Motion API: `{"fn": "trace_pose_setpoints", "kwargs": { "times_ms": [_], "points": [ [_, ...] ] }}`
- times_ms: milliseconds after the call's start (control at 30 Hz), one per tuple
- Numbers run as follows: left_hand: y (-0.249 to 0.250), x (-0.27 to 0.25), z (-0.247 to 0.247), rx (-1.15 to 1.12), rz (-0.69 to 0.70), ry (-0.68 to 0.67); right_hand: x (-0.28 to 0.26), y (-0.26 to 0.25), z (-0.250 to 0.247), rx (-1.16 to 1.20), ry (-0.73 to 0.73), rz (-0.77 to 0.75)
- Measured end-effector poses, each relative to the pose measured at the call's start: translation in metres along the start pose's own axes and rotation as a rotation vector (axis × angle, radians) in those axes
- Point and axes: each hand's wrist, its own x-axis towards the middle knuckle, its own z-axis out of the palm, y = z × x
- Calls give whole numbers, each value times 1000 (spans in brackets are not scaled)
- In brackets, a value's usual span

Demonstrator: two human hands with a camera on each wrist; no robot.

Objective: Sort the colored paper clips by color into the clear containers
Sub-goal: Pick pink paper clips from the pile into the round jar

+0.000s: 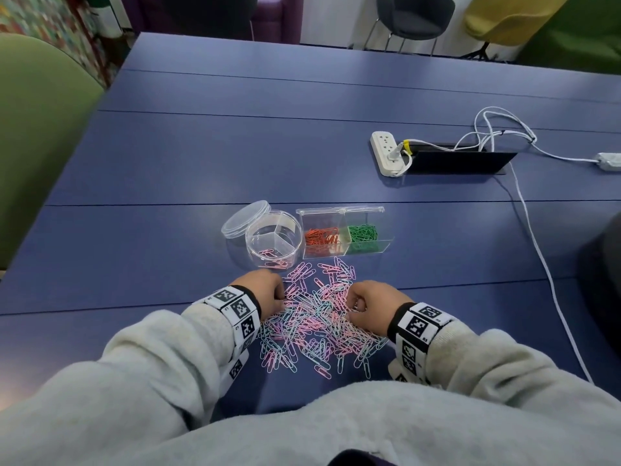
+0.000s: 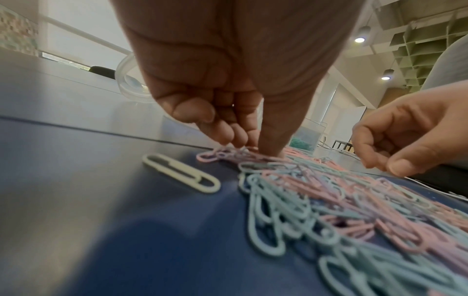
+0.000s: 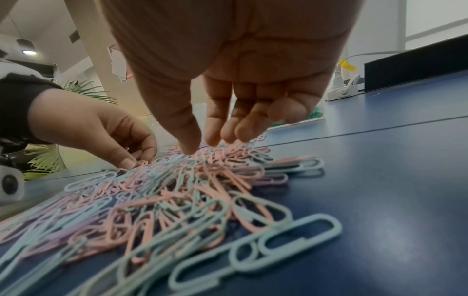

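Pastel pink, blue and lilac paper clips (image 1: pixel 312 317) — loose heap on blue desk (image 1: pixel 235 146). Left hand (image 1: pixel 265 290) grip pinches clips at heap's edge; right hand (image 1: pixel 369 306) grip curled, fingertips at heap, pinch unclear. Round clear divided container (image 1: pixel 274 238) — few pink clips.

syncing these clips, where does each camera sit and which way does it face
Head: above, looking forward and down at the clip pile, both hands and grey sleeves.
Left wrist: low over the table, looking along the left hand at the pile; the right hand shows too.
Right wrist: low, looking along the right hand; the left hand shows.
All three share pile and both hands.
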Motion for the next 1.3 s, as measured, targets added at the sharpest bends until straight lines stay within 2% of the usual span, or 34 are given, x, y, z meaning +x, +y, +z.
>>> {"fn": "trace_pose_setpoints", "kwargs": {
  "times_ms": [267,467,667,833,933,1067,1233,1300],
  "points": [
    [-4,2,2,-68,-5,29,18,-12,-8,20,10,-10],
    [-8,0,6,-49,56,24,30,-17,-16,-70,16,-61],
    [-19,-12,7,-339,28,121,33,-20,-11,-121,-17,-45],
    [-24,-16,2,-659,-48,111,26,-14,-2,-93,-19,51],
    [-23,-15,1,-743,-53,85,26,-15,3,-79,-21,82],
    [-22,-10,4,-901,-90,67,25,-15,5,-89,-9,42],
    [-14,-11,1,-959,-141,56,21,-10,7,-56,-23,47],
    [-15,-11,0,-943,-167,41,18,-5,6,18,12,65]
  ]
}}
